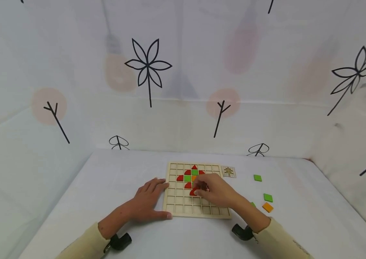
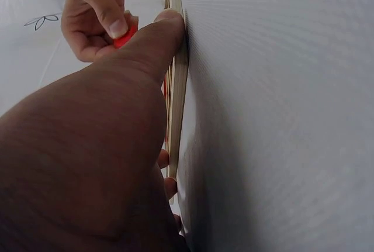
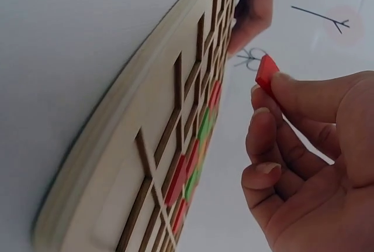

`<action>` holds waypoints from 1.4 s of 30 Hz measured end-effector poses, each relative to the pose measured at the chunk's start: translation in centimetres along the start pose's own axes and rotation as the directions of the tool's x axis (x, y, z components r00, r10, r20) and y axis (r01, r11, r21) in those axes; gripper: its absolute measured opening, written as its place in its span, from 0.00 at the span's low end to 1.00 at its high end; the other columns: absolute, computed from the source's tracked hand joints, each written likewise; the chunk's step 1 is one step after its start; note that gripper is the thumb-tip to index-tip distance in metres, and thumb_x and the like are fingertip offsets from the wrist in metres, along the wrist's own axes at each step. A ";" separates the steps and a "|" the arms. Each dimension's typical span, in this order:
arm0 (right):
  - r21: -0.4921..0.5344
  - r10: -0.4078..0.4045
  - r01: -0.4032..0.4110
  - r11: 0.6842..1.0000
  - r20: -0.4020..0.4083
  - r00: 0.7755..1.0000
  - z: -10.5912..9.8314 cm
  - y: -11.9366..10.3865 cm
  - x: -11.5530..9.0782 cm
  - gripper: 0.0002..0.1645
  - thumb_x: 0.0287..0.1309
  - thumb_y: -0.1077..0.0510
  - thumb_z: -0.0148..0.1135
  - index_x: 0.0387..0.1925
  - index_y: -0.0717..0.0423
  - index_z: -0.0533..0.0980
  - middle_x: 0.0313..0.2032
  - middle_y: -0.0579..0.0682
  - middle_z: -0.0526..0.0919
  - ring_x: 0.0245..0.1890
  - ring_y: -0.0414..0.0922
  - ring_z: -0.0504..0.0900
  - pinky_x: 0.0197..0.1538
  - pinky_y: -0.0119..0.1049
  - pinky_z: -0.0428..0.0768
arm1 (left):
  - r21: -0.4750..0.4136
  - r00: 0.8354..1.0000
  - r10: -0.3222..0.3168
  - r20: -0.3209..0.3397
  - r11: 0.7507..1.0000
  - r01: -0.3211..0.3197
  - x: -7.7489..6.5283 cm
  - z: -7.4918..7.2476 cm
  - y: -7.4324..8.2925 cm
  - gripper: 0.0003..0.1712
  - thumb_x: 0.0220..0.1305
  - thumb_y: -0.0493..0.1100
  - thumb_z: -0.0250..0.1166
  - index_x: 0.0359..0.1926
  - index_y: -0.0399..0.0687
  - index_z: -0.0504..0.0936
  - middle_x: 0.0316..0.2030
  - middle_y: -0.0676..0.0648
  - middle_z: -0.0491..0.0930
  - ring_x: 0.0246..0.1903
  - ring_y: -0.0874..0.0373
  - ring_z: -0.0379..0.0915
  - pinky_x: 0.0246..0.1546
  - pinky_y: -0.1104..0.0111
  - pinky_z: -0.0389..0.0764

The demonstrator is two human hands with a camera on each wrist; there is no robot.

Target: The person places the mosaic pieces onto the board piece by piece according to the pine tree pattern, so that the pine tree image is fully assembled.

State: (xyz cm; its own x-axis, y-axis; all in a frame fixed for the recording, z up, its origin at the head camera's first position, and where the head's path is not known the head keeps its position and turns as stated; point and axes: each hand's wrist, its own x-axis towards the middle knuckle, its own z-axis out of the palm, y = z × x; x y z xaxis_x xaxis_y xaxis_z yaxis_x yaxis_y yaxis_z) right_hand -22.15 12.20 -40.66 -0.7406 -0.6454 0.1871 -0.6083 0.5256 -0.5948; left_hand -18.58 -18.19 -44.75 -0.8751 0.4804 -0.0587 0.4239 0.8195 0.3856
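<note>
A wooden grid board (image 1: 178, 208) lies flat, with red, green and orange tiles set in its cells. The red pieces have curved edges, apart from a red triangle (image 1: 194, 167) at the top; a green tile (image 1: 187, 178) sits left of centre. My left hand (image 1: 147, 203) rests at the board's left side, fingers spread along the edge and thumb by the near corner. Over the board's middle, my right hand (image 1: 216, 189) pinches a red tile (image 3: 267, 71) between thumb and index finger, raised above the grid in the right wrist view.
Right of the board lie green tiles (image 1: 257, 178) and an orange tile (image 1: 268, 207) on the white table. One more green tile (image 1: 252, 204) is partly hidden by the right forearm. A small pattern card (image 1: 229, 172) with a tree-like figure lies at the board's far right corner.
</note>
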 end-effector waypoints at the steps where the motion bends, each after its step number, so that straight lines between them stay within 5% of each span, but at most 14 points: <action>1: 0.006 0.006 -0.006 1.000 -0.006 1.000 0.2 -0.1 0.3 0.06 0.68 0.63 0.71 0.42 0.49 0.85 0.34 0.37 0.84 0.34 0.38 0.77 0.39 0.33 0.79 | 0.000 1.000 0.001 0.000 1.000 -0.001 0.0 0.0 0.0 0.63 0.58 0.82 0.66 0.83 0.54 0.58 0.82 0.47 0.52 0.82 0.39 0.41 0.75 0.37 0.56; 21: -0.024 0.129 -0.130 0.991 -0.024 0.991 3.6 -1.5 4.0 0.06 0.67 0.63 0.71 0.39 0.49 0.84 0.33 0.38 0.82 0.34 0.39 0.78 0.40 0.33 0.79 | -0.010 1.000 0.009 -0.004 1.000 -0.009 -0.2 -0.2 0.0 0.63 0.59 0.82 0.65 0.83 0.55 0.57 0.82 0.48 0.52 0.82 0.40 0.42 0.75 0.36 0.56; 42: -0.159 0.091 -0.091 0.983 -0.008 0.996 4.2 -1.2 4.5 0.07 0.66 0.62 0.72 0.33 0.48 0.87 0.32 0.40 0.77 0.35 0.40 0.74 0.40 0.35 0.77 | -0.014 1.000 0.009 0.004 1.000 -0.009 -0.1 -0.1 -0.2 0.64 0.58 0.84 0.64 0.84 0.56 0.57 0.82 0.48 0.52 0.83 0.40 0.41 0.75 0.37 0.55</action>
State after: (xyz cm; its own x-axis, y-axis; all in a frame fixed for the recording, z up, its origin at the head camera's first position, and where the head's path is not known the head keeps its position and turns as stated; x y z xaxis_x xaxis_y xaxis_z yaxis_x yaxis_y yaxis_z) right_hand -23.57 6.30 -42.37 -0.7949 -0.5907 0.1386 -0.5761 0.6632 -0.4778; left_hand -18.62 -18.44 -44.76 -0.8704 0.4888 -0.0595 0.4282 0.8110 0.3987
